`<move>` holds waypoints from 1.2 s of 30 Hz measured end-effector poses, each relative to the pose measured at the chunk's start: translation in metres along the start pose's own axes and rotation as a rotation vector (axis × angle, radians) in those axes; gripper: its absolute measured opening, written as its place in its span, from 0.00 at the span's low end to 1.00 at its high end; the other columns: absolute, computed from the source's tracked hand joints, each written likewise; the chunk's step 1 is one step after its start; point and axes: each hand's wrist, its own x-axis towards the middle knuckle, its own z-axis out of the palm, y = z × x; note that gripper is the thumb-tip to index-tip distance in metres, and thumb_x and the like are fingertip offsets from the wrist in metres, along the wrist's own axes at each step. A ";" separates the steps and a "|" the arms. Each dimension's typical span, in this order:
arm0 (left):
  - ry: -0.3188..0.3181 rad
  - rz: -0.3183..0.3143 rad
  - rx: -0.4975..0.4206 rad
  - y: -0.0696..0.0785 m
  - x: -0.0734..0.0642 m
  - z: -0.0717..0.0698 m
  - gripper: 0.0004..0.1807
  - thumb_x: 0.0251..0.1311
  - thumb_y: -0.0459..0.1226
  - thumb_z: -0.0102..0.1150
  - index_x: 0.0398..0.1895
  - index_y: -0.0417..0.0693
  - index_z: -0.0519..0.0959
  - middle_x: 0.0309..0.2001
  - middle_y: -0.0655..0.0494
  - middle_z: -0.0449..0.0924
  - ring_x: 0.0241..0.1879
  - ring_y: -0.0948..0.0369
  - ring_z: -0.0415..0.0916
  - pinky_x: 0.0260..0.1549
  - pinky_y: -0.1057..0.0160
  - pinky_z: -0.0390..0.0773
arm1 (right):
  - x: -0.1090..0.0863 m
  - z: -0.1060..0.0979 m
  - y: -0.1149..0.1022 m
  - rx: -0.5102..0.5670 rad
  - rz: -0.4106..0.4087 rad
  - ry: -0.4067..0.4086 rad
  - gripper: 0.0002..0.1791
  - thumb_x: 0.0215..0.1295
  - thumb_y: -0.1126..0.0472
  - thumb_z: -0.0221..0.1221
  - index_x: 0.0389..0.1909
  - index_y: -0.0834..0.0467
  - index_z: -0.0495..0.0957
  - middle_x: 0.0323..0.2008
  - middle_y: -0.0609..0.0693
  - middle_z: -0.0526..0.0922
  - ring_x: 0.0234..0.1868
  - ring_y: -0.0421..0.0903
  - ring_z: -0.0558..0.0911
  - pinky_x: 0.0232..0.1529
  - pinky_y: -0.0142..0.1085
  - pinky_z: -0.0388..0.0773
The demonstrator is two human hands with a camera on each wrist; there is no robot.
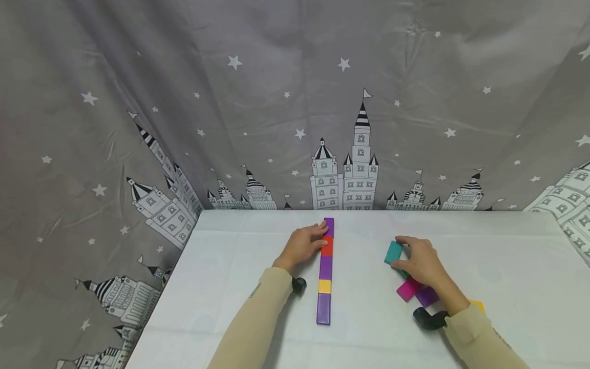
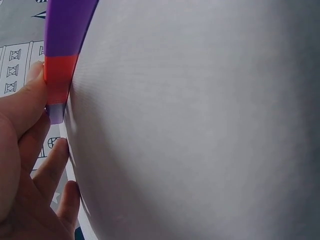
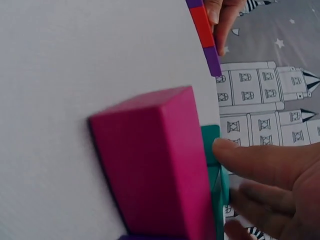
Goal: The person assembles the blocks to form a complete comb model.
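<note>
A straight row of blocks runs away from me on the white table: purple, yellow, purple, red and purple at the far end. My left hand lies along the row's left side, fingertips on the far purple block and thumb at the red one. Between thumb and fingers, my right hand pinches a teal block. Beside it is a green block, mostly hidden. A magenta block lies nearer to me, large in the right wrist view.
Under the right forearm lie a purple block and a partly covered yellow block. The white tabletop ends at a grey curtain printed with castles and stars, which hangs behind it and to the left.
</note>
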 end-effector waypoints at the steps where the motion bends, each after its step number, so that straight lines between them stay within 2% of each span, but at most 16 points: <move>1: -0.001 -0.001 -0.001 0.000 0.000 0.000 0.28 0.66 0.43 0.64 0.69 0.51 0.74 0.72 0.62 0.67 0.72 0.55 0.63 0.72 0.45 0.58 | 0.001 0.000 0.000 0.017 -0.012 -0.008 0.35 0.56 0.61 0.71 0.64 0.68 0.73 0.60 0.71 0.76 0.62 0.73 0.68 0.60 0.70 0.66; 5: 0.002 0.003 -0.004 0.002 0.000 -0.002 0.28 0.66 0.42 0.64 0.69 0.49 0.74 0.72 0.61 0.67 0.72 0.54 0.63 0.72 0.43 0.57 | 0.003 -0.002 0.002 0.080 -0.042 -0.049 0.34 0.56 0.64 0.71 0.65 0.66 0.73 0.63 0.70 0.74 0.65 0.73 0.67 0.62 0.69 0.64; 9: 0.005 0.004 -0.007 0.003 -0.001 -0.002 0.28 0.66 0.42 0.64 0.69 0.49 0.74 0.72 0.60 0.67 0.72 0.54 0.63 0.72 0.42 0.56 | 0.004 -0.004 0.003 0.111 -0.040 -0.075 0.37 0.56 0.62 0.72 0.67 0.66 0.71 0.64 0.72 0.71 0.67 0.74 0.65 0.63 0.69 0.63; 13: 0.007 0.006 -0.001 0.003 -0.001 -0.003 0.28 0.66 0.42 0.64 0.69 0.49 0.74 0.72 0.61 0.67 0.72 0.54 0.63 0.72 0.43 0.57 | 0.002 -0.003 0.001 0.060 -0.032 -0.044 0.41 0.54 0.56 0.73 0.66 0.68 0.70 0.63 0.74 0.71 0.65 0.75 0.65 0.62 0.69 0.63; 16: 0.012 0.016 0.006 0.003 -0.001 -0.003 0.28 0.66 0.42 0.64 0.68 0.49 0.74 0.72 0.60 0.67 0.72 0.54 0.64 0.72 0.44 0.58 | 0.001 0.000 0.000 0.004 -0.029 -0.016 0.41 0.53 0.51 0.73 0.64 0.68 0.72 0.61 0.74 0.72 0.60 0.74 0.66 0.53 0.67 0.64; 22: 0.015 0.028 0.011 0.004 -0.002 -0.004 0.27 0.66 0.42 0.64 0.68 0.48 0.75 0.71 0.58 0.68 0.71 0.53 0.66 0.71 0.44 0.59 | 0.002 0.005 -0.004 -0.059 -0.026 0.031 0.40 0.53 0.49 0.73 0.61 0.69 0.74 0.57 0.72 0.77 0.56 0.71 0.70 0.46 0.63 0.65; 36: 0.010 0.006 -0.005 0.003 -0.002 -0.002 0.27 0.66 0.42 0.64 0.68 0.48 0.74 0.72 0.60 0.68 0.72 0.53 0.64 0.72 0.44 0.58 | -0.003 0.009 -0.011 -0.038 -0.029 0.076 0.37 0.53 0.53 0.73 0.61 0.68 0.75 0.57 0.70 0.78 0.59 0.70 0.69 0.53 0.64 0.64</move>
